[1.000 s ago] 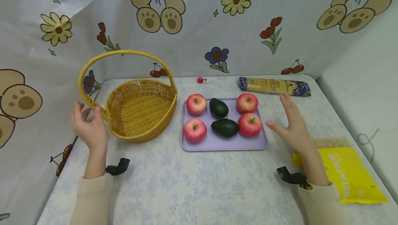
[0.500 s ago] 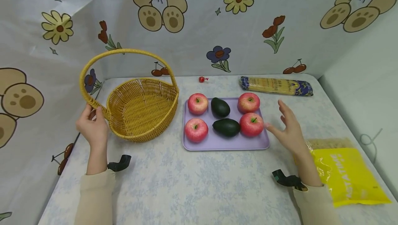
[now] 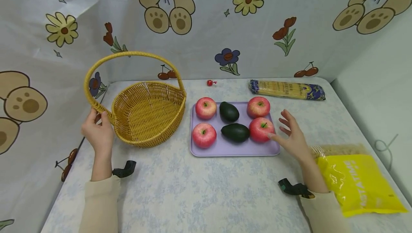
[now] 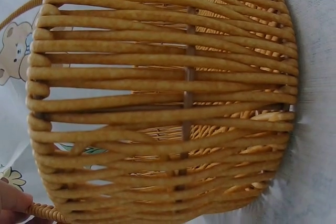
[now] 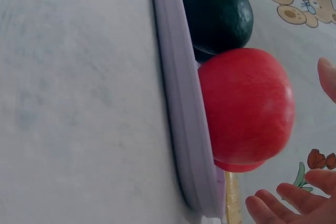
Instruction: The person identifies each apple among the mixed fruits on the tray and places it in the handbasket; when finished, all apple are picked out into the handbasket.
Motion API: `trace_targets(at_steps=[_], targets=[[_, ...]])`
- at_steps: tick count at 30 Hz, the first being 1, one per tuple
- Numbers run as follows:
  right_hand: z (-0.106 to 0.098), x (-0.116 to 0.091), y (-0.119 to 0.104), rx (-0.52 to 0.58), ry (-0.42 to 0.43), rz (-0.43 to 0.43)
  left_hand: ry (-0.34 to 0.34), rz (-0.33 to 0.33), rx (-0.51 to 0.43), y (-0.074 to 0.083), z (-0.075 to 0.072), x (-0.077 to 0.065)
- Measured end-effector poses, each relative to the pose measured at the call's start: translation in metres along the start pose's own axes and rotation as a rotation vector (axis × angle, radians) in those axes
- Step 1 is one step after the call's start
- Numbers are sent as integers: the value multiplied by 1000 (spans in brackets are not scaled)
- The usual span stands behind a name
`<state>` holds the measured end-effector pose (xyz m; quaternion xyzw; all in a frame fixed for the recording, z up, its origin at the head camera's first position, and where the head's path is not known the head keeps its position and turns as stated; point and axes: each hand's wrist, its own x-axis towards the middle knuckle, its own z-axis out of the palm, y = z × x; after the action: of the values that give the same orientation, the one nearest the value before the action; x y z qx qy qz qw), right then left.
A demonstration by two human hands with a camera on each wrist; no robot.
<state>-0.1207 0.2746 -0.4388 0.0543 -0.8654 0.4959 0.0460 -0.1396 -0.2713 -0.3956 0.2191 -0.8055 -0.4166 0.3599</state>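
Where the basket stands: left of centre in the head view, the wicker basket sits upright on the table, its handle arching above it.
Left hand: you have your left hand at the foot of the handle, thumb and fingers pinching it.
Right hand: right of centre, your right hand is spread, gripping nothing, just beside the lower-right apple.
Tray: mid-frame, the lilac tray bears that apple, three other apples and two avocados.
Progress: you seem barely begun; the basket is held, but no fruit shows in it, all six pieces lie on the tray, and the apple by your thumb is not yet grasped.
Hard to see: your left hand is cut to a fingertip at the lower left of its wrist view; your right fingers run off the right edge of theirs; your forearm covers part of the yellow bag; the red object near upper centre is too small to name.
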Motion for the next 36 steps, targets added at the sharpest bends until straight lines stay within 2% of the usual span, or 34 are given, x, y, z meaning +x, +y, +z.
trace_targets(at_steps=[8, 15, 26, 36], targets=[[10, -3, 3, 20, -33, 34, 5, 24, 2, -1, 0, 0], [16, -3, 2, -25, -72, 75, 0, 4, 1, 0, -1, -1], [22, -2, 6, -63, -61, 68, 1, -16, 4, 0, 1, -1], [24, -1, 7, -84, -68, 56, -10, 2, 14, 0, -1, 1]])
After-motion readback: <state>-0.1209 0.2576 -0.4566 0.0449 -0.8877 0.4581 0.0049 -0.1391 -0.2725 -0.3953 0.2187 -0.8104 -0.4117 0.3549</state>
